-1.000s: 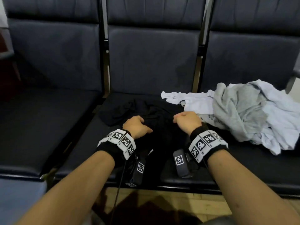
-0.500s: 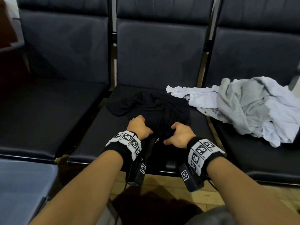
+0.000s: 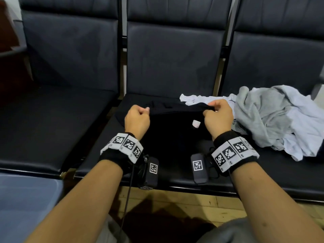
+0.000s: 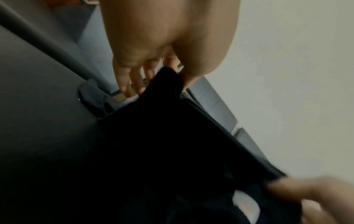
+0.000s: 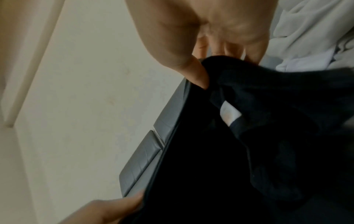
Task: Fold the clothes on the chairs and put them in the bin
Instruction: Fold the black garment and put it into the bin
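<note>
The black garment [image 3: 175,137] was held up over the middle chair seat [image 3: 98,155], its top edge pinched by the left hand [image 3: 137,120] and right hand [image 3: 218,118]. It would best be pulled taut and level before folding.

Black garment [image 3: 175,134] merges with dark middle seat [image 3: 98,158]; lower outline unreadable. Fingertips of left hand [image 3: 136,120] curled under, hidden in head view. Right hand [image 4: 310,197] at 5 o'clock of left wrist view smeared by blur, cut by edge. Grey clothes pile [image 3: 273,120] cut at 3 o'clock edge. White tag [image 3: 196,124] too small to read.
</note>
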The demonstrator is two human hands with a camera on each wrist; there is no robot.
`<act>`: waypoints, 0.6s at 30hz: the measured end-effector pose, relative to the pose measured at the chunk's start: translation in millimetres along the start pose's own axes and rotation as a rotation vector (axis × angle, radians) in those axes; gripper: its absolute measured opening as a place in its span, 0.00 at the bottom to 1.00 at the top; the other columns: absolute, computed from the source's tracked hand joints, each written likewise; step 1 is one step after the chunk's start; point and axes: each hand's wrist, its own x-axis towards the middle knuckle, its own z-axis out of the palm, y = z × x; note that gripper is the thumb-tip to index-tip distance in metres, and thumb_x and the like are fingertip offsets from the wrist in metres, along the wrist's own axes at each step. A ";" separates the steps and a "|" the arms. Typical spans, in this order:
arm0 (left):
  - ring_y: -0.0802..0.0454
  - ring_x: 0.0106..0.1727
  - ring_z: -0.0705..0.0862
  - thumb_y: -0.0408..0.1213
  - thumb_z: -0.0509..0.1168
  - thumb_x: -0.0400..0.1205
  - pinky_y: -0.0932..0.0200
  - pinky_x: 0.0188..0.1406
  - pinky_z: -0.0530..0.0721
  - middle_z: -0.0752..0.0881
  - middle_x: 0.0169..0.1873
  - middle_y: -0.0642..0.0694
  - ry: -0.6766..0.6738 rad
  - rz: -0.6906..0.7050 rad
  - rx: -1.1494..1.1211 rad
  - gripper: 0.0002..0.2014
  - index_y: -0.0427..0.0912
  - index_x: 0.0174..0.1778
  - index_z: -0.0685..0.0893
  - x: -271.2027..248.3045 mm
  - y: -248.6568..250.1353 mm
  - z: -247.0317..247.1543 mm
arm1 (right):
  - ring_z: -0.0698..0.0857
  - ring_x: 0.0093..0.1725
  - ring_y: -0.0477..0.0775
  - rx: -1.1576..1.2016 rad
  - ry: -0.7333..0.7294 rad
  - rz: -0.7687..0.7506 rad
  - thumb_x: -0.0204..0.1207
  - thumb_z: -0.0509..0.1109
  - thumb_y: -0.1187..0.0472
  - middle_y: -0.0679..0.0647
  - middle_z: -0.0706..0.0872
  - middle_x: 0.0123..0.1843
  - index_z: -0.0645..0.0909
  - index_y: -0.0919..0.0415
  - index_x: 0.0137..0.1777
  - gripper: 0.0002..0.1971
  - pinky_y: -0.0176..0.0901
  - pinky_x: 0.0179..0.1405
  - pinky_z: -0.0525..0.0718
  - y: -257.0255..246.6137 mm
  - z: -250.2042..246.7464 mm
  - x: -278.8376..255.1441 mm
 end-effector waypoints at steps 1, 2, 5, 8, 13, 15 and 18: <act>0.41 0.54 0.82 0.43 0.61 0.86 0.52 0.54 0.78 0.81 0.42 0.44 0.006 -0.017 -0.032 0.13 0.44 0.36 0.73 2.9 -1.6 -4.3 | 0.79 0.41 0.41 -0.014 0.007 -0.003 0.73 0.68 0.71 0.39 0.77 0.39 0.75 0.55 0.48 0.11 0.19 0.35 0.71 0.7 -1.0 -1.0; 0.41 0.52 0.82 0.42 0.59 0.87 0.50 0.54 0.80 0.81 0.43 0.43 0.006 -0.034 -0.081 0.13 0.45 0.36 0.70 4.3 -2.7 -8.2 | 0.79 0.39 0.42 -0.033 0.008 -0.004 0.72 0.70 0.70 0.42 0.78 0.39 0.75 0.55 0.48 0.11 0.20 0.33 0.71 5.0 -0.2 -1.5; 0.53 0.39 0.79 0.40 0.55 0.88 0.57 0.40 0.81 0.83 0.56 0.37 0.023 -0.061 -0.197 0.12 0.47 0.37 0.68 4.2 -1.2 -14.4 | 0.84 0.43 0.51 -0.133 -0.047 -0.065 0.70 0.73 0.66 0.52 0.84 0.45 0.78 0.51 0.47 0.11 0.30 0.39 0.74 11.0 4.1 -5.9; 0.54 0.43 0.78 0.52 0.68 0.81 0.61 0.44 0.76 0.80 0.43 0.51 -0.034 -0.032 -0.234 0.15 0.48 0.40 0.71 2.7 6.1 -16.5 | 0.83 0.48 0.48 -0.212 -0.069 -0.098 0.71 0.74 0.61 0.51 0.86 0.51 0.83 0.47 0.46 0.07 0.26 0.41 0.72 12.1 4.2 -3.5; 0.52 0.46 0.86 0.35 0.85 0.61 0.60 0.44 0.83 0.87 0.42 0.49 -0.365 -0.050 0.047 0.20 0.45 0.44 0.84 5.5 2.9 -21.1 | 0.83 0.53 0.54 -0.129 -0.060 0.005 0.80 0.64 0.61 0.50 0.86 0.49 0.82 0.56 0.55 0.08 0.40 0.53 0.74 11.2 -1.7 0.4; 0.46 0.44 0.88 0.35 0.81 0.68 0.57 0.43 0.85 0.89 0.35 0.46 -0.314 -0.008 0.124 0.07 0.47 0.34 0.88 8.5 -0.1 -22.5 | 0.83 0.53 0.56 -0.151 -0.108 0.021 0.80 0.64 0.60 0.50 0.84 0.45 0.82 0.58 0.52 0.06 0.41 0.51 0.74 12.1 -5.0 1.3; 0.39 0.49 0.88 0.37 0.71 0.75 0.46 0.54 0.87 0.90 0.41 0.42 -0.141 -0.026 0.084 0.04 0.47 0.40 0.91 16.8 -2.6 -29.6 | 0.84 0.47 0.52 -0.172 -0.205 0.017 0.73 0.76 0.56 0.45 0.84 0.39 0.82 0.56 0.44 0.07 0.38 0.41 0.74 12.2 -12.4 1.6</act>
